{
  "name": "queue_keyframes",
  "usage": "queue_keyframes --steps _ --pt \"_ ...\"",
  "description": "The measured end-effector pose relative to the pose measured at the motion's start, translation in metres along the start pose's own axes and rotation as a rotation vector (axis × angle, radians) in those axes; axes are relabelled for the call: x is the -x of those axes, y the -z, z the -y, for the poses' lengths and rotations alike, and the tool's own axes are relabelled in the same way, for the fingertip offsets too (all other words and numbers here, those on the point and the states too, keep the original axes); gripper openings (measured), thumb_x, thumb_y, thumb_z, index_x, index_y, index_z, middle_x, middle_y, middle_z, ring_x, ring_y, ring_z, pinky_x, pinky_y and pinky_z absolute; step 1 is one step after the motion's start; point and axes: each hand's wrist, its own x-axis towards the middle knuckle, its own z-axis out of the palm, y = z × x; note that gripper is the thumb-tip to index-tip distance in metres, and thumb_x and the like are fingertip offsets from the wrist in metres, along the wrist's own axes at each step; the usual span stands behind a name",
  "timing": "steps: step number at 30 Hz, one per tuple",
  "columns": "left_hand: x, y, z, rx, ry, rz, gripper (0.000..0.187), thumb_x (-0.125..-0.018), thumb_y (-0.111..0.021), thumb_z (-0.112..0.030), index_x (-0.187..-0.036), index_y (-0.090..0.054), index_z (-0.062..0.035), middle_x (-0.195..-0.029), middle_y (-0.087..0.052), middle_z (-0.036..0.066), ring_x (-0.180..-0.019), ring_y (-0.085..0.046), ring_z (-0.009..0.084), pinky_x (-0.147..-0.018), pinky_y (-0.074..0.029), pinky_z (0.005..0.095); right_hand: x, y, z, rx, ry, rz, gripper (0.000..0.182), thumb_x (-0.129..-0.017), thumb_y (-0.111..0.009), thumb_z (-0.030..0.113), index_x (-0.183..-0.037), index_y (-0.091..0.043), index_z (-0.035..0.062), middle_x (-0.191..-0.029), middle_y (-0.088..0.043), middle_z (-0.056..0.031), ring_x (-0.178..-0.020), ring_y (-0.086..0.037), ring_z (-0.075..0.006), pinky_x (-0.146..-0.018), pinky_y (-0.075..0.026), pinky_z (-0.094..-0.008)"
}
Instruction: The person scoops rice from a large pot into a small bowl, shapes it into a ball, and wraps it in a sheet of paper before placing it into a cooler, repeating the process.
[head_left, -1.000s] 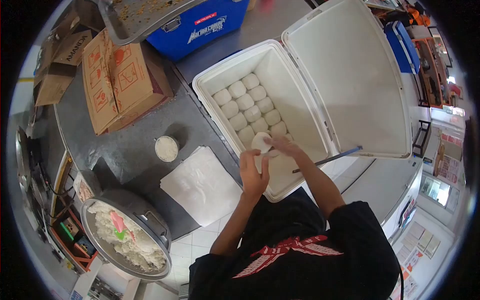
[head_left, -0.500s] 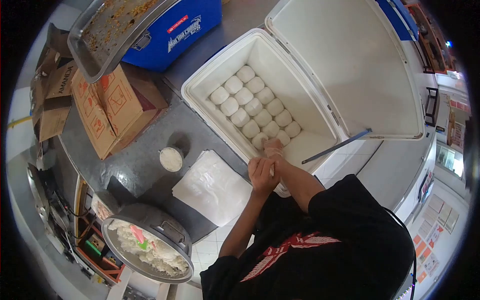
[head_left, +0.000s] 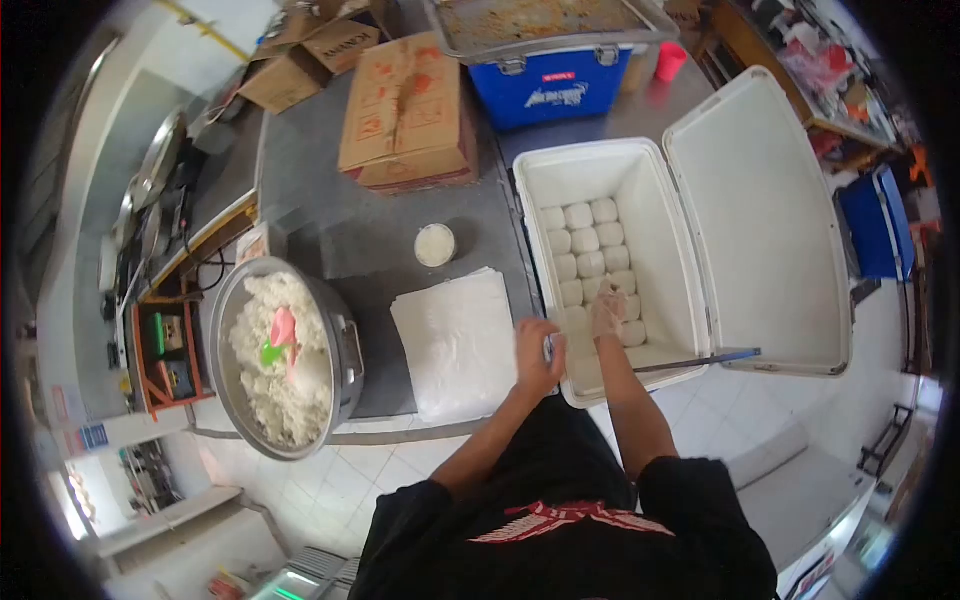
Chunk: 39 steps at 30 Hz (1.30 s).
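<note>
My left hand (head_left: 540, 358) is closed near the front left rim of the white cooler (head_left: 694, 262), around a small whitish and blue thing I cannot make out. Inside the cooler, my right hand (head_left: 608, 312), in a clear plastic glove, reaches down over rows of white wrapped bundles (head_left: 590, 264). Its fingertips are hard to tell from the bundles, so whether it grips one is unclear. Left of the cooler lies a stack of white sheets (head_left: 455, 345), with a round container of white grains (head_left: 435, 245) behind it.
A big metal pot of rice (head_left: 345, 355) with pink and green utensils stands at left. Behind are a cardboard box (head_left: 405, 115) and a blue cooler (head_left: 545, 90) under a metal tray (head_left: 540, 25). The white cooler's open lid (head_left: 755, 225) extends right.
The view has turned and shifted. My hands, close together before, are now farther apart, with the right one deeper over the bundles. The left hand remains closed.
</note>
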Motion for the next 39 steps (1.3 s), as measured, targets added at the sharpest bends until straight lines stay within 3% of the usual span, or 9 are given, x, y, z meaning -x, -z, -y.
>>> queue_keyframes --steps 4,10,16,21,26,28,31,35,39 --pt "0.066 0.062 0.030 -0.417 0.226 -0.034 0.042 -0.082 -0.073 -0.010 -0.120 -0.057 -0.0037 -0.120 -0.058 0.021 -0.117 -0.051 0.0434 -0.101 -0.040 0.0548 0.043 -0.004 0.086 -0.436 0.843 -0.160 0.029 -0.097 -0.066 0.027 -0.104 -0.068 -0.0006 -0.099 -0.070 -0.0144 -0.094 -0.065 -0.0284 -0.080 -0.050 -0.0427" --pt "0.114 0.112 0.081 -0.794 0.403 0.357 0.069 -0.091 -0.066 -0.047 -0.148 -0.046 -0.0151 -0.160 -0.033 0.018 -0.147 -0.031 0.0412 -0.113 -0.030 0.0596 0.155 -0.035 0.214 0.036 1.192 0.449 0.042 -0.092 -0.070 0.036 -0.124 -0.068 0.0084 -0.124 -0.064 -0.0194 -0.115 -0.059 -0.0385 -0.100 -0.046 -0.0492" --pt "0.102 0.139 0.090 -0.547 0.479 0.497 0.075 -0.090 -0.063 -0.060 -0.148 -0.048 -0.0151 -0.161 -0.034 0.015 -0.148 -0.030 0.0372 -0.113 -0.030 0.0621 0.184 -0.143 0.257 0.862 1.259 0.320 0.067 -0.091 -0.068 0.049 -0.151 -0.047 0.0275 -0.149 -0.045 -0.0180 -0.129 -0.045 -0.0486 -0.105 -0.044 -0.0550" --pt "0.096 0.161 0.163 0.036 0.548 0.396 0.065 -0.095 -0.057 -0.058 -0.142 -0.054 -0.0116 -0.148 -0.050 0.018 -0.132 -0.051 0.0380 -0.106 -0.043 0.0560 0.141 -0.214 0.264 0.894 1.206 0.498 0.068 -0.088 -0.072 0.037 -0.150 -0.048 0.0238 -0.144 -0.054 -0.0173 -0.131 -0.050 -0.0402 -0.104 -0.046 -0.0481" --pt "0.043 0.213 0.138 1.681 1.322 -0.114 0.069 -0.100 -0.052 -0.057 -0.152 -0.039 -0.0125 -0.140 -0.053 0.017 -0.124 -0.057 0.0373 -0.107 -0.047 0.0516 0.195 -0.148 0.209 0.182 1.540 0.861 0.065 -0.088 -0.071 0.033 -0.148 -0.051 0.0180 -0.144 -0.055 -0.0165 -0.134 -0.051 -0.0331 -0.106 -0.044 -0.0478" --pt "0.047 0.199 0.151 1.845 0.972 0.023 0.070 -0.099 -0.049 -0.063 -0.147 -0.044 -0.0135 -0.144 -0.051 0.014 -0.131 -0.052 0.0333 -0.111 -0.043 0.0521 0.276 -0.095 0.208 0.439 1.504 0.744 0.067 -0.087 -0.072 0.029 -0.149 -0.049 0.0168 -0.146 -0.053 -0.0171 -0.137 -0.048 -0.0350 -0.108 -0.041 -0.0517" --pt "0.029 0.215 0.127 1.874 1.313 0.033 0.069 -0.099 -0.047 -0.065 -0.145 -0.047 -0.0135 -0.142 -0.054 0.012 -0.134 -0.051 0.0310 -0.111 -0.042 0.0525 0.322 -0.046 0.203 0.561 1.313 0.583 0.059 -0.094 -0.066 0.032 -0.148 -0.051 0.0118 -0.151 -0.047 -0.0202 -0.140 -0.044 -0.0369 -0.113 -0.037 -0.0520" --pt "0.028 0.201 0.120 0.195 0.552 0.023 0.061 -0.091 -0.068 -0.050 -0.134 -0.058 -0.0077 -0.128 -0.060 0.017 -0.123 -0.056 0.0338 -0.097 -0.047 0.0502 0.324 0.007 0.166 0.319 0.834 0.326 0.054 -0.098 -0.065 0.028 -0.147 -0.049 0.0100 -0.146 -0.053 -0.0198 -0.127 -0.054 -0.0385 -0.107 -0.043 -0.0479" --pt "0.042 0.151 0.138 -0.543 -0.031 0.475 0.060 -0.081 -0.080 -0.038 -0.127 -0.060 -0.0055 -0.124 -0.056 0.024 -0.119 -0.050 0.0445 -0.097 -0.043 0.0517 0.288 0.025 0.082 0.266 0.726 0.290 0.049 -0.104 -0.058 0.026 -0.145 -0.048 0.0021 -0.140 -0.057 -0.0224 -0.128 -0.055 -0.0389 -0.109 -0.041 -0.0441"
